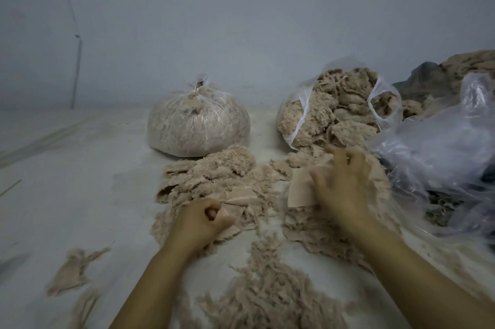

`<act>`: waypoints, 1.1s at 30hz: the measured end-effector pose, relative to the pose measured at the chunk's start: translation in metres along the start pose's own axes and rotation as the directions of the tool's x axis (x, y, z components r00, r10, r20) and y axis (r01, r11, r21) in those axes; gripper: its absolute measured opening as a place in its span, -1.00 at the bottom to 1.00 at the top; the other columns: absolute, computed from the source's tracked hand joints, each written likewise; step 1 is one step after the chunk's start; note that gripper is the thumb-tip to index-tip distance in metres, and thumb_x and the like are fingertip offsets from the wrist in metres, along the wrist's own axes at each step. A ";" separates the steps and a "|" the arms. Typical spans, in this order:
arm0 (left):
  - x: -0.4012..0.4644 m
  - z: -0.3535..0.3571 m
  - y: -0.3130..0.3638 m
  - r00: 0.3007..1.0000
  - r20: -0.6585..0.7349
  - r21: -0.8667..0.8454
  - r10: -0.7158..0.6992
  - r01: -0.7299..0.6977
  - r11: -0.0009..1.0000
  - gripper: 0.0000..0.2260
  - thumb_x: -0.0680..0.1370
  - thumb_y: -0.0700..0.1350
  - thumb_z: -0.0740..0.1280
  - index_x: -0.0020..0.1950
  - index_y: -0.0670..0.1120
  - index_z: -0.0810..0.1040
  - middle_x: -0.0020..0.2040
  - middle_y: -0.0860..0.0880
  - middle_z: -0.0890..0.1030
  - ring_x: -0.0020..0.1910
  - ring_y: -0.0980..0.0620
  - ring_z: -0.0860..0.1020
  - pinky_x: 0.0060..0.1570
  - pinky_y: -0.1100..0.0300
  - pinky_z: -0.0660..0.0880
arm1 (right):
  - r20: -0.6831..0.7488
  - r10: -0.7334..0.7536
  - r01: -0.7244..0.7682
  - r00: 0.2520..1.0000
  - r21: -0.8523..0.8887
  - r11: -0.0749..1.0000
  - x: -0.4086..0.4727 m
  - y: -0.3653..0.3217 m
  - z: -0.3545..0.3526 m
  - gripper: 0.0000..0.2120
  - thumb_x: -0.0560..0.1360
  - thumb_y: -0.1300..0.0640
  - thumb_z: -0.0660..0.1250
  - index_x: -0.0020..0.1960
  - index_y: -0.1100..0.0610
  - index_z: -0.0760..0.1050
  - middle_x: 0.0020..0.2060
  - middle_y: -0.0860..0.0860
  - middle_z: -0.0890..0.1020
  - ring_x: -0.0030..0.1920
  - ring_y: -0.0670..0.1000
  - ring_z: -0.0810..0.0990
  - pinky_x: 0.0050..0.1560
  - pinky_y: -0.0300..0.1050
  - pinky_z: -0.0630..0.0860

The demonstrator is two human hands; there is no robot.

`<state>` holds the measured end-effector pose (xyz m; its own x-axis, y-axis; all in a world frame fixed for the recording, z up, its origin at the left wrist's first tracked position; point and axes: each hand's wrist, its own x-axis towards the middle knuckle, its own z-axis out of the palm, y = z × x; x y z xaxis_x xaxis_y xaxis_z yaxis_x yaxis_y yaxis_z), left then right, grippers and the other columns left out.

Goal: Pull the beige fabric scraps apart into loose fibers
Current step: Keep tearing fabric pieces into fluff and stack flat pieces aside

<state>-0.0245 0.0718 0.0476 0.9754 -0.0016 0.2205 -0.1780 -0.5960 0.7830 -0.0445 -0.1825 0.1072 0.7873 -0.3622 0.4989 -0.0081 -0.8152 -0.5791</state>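
Scraps [222, 189] lie heaped at twelve o'clock from our hands. Our left hand [206, 219] pinches one strip in a fist; our right hand [345, 184], fingers spread, presses the three-o'clock pile [302, 192]. We should grip close together and tug short.

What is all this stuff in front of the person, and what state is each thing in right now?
Tied bag: knotted shut, full of fluff.
Open bag: mouth open, overflowing with beige fabric.
Scrap pile: partly shredded, flat pieces still whole.
Loose fibers: pulled apart, spread out.
Left hand: curled, gripping a scrap.
Right hand: fingers spread, on a flat scrap.
Crumpled plastic: loose, rumpled.
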 end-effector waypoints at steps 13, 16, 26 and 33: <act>-0.009 0.008 0.017 0.975 0.189 -0.547 0.121 0.002 0.837 -0.73 0.55 -0.25 0.29 -0.33 -0.10 0.34 -0.49 0.01 0.33 -0.50 0.10 0.28 -0.51 0.32 0.25 | 0.621 -0.045 -0.505 0.782 0.675 0.538 -0.068 -0.045 0.057 -0.94 0.50 0.27 0.38 -0.13 0.22 0.51 -0.46 0.03 0.54 -0.49 -0.11 0.50 -0.46 -0.28 0.46; -0.006 0.007 0.014 0.979 0.173 -0.686 0.111 0.039 0.727 -0.73 0.49 -0.26 0.35 -0.31 -0.07 0.32 -0.45 0.00 0.33 -0.54 0.08 0.30 -0.58 0.30 0.27 | 0.668 -0.032 -0.551 0.744 0.640 0.536 -0.066 -0.042 0.056 -0.90 0.52 0.24 0.37 -0.17 0.16 0.52 -0.49 -0.03 0.52 -0.48 -0.10 0.48 -0.44 -0.25 0.46; -0.007 0.015 0.012 0.971 0.195 -0.543 0.136 -0.008 0.839 -0.90 0.59 -0.10 0.26 0.01 -0.07 0.55 -0.42 0.09 0.48 -0.49 0.18 0.41 -0.51 0.33 0.36 | 0.684 -0.067 -0.533 0.726 0.622 0.573 -0.068 -0.045 0.056 -0.84 0.51 0.13 0.39 -0.19 0.16 0.48 -0.34 0.08 0.54 -0.30 0.08 0.50 -0.23 -0.05 0.46; 0.003 0.018 -0.015 0.975 0.122 0.056 0.187 -0.194 0.979 -0.73 0.65 -0.08 0.11 -0.25 -0.01 0.36 -0.31 0.02 0.46 -0.26 0.02 0.45 -0.18 0.08 0.33 | 0.546 0.008 -0.542 0.838 0.830 0.130 -0.049 -0.043 0.037 -0.86 0.62 0.25 0.15 -0.10 0.22 0.40 -0.29 0.09 0.50 -0.29 0.00 0.52 -0.34 -0.17 0.53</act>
<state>-0.0168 0.0660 0.0257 0.9335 -0.2104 0.2903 -0.3566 -0.6285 0.6913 -0.0599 -0.1127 0.0838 0.9961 -0.0633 0.0616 0.0841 0.4652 -0.8812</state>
